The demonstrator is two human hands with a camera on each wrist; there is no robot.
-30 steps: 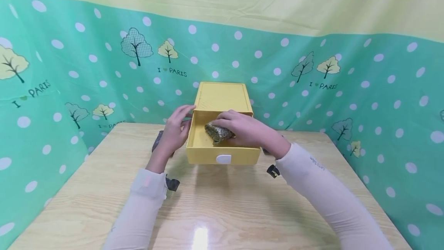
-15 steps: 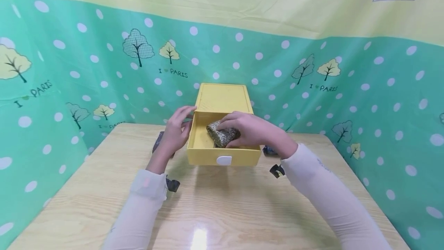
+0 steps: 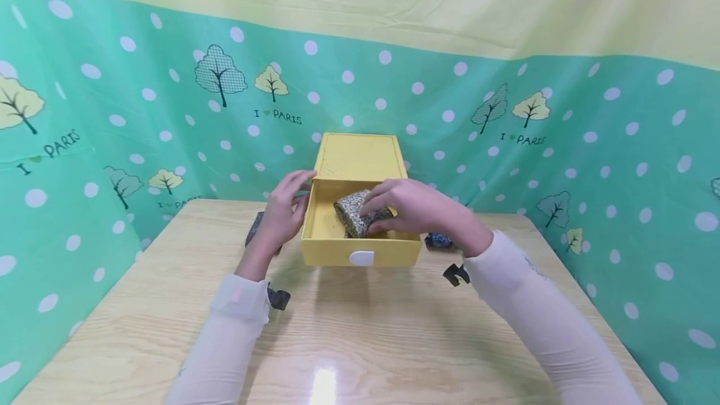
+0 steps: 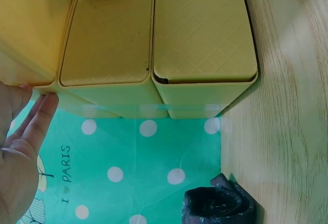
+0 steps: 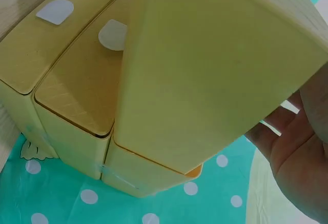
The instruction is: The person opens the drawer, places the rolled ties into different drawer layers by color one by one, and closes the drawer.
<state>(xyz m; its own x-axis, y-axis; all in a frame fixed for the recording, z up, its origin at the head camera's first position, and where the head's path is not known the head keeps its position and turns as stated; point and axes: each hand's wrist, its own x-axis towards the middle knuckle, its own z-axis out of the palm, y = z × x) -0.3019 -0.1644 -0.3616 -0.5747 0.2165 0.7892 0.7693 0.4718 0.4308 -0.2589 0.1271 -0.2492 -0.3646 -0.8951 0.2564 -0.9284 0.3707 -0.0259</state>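
Observation:
A small yellow drawer cabinet [image 3: 362,156] stands at the back of the table, its top drawer [image 3: 332,253] pulled out toward me. Inside the drawer lies a rolled, speckled grey-brown cloth [image 3: 353,212]. My right hand [image 3: 413,206] reaches over the drawer's right side, with fingers and thumb on either side of the roll's right end. The drawer wall hides the roll in the right wrist view. My left hand [image 3: 284,208] touches the left side of the cabinet near the drawer opening, fingers fairly straight. In the left wrist view its fingertips [image 4: 48,101] meet the yellow edge.
Two lower drawers [image 4: 107,39] are closed. A dark rolled cloth [image 4: 220,203] sits on the table left of the cabinet. A blue-black bundle [image 3: 439,241] is to its right. A green dotted curtain [image 3: 360,80] hangs right behind the cabinet.
My right hand has drawn back slightly to the right, still on the roll, which has turned and shows more of its speckled side. The left hand has stayed in place.

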